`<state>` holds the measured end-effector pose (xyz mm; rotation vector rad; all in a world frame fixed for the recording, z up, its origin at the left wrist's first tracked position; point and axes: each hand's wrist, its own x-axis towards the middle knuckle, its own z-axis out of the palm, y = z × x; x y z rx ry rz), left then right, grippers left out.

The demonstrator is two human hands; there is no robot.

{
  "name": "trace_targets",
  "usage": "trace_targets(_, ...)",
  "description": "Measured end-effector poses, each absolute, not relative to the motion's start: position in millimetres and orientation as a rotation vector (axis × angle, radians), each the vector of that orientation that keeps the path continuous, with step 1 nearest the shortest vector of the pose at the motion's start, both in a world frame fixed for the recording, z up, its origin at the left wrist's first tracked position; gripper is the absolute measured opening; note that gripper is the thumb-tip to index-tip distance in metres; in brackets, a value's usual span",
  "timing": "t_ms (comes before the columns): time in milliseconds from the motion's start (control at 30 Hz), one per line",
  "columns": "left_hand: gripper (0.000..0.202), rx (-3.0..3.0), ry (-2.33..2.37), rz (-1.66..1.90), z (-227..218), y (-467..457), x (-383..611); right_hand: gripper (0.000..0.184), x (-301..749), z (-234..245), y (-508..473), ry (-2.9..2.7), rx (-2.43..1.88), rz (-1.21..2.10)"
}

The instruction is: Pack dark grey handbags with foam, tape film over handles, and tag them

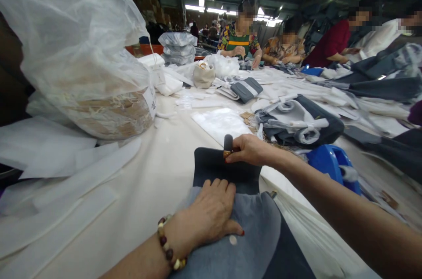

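Observation:
A dark grey bag [283, 244] lies in front of me with its flap [211, 169] folded back, away from me. My left hand [211, 208] rests palm down on the bag's lighter grey fabric [260, 222], its fingers stretched towards the flap. A small round disc [233, 240] shows on that fabric near my thumb. My right hand [247, 149] pinches a short dark strap tab [227, 142] with gold-coloured metal, at the flap's far edge. Whether the tab is fixed to the flap is hidden by my fingers.
A plastic-wrapped bundle [112, 111] stands at the left, beside white sheets [66, 208]. Beyond the bag are a white packet [220, 122], a wrapped dark bag [303, 118] and a blue plastic holder [332, 167]. Several people work across the table, one in a red top [331, 45].

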<state>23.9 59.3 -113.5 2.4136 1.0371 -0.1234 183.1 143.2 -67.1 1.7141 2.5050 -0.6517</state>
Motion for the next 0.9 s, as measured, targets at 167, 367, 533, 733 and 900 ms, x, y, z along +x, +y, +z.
trace_targets(167, 0.056, 2.509, 0.923, -0.082, -105, 39, 20, 0.007, 180, -64, 73, 2.676, 1.564, -0.651)
trace_targets(367, 0.038, 2.226, 0.843, -0.189, -107, 29, 9, 0.012, 180, -93, 26, 2.711, 1.504, -0.493)
trace_targets(533, 0.037, 2.26, 0.856, -0.134, -105, 18, 7, 0.02, 178, -100, 9, 2.688, 1.572, -0.403)
trace_targets(733, 0.035, 2.331, 0.883, -0.15, -84, -9, -11, 0.022, 180, -101, -6, 2.668, 1.573, -0.384)
trace_targets(900, 0.029, 2.319, 0.874, -0.07, -86, -21, -21, 0.03, 179, -99, -10, 2.599, 1.54, -0.38)
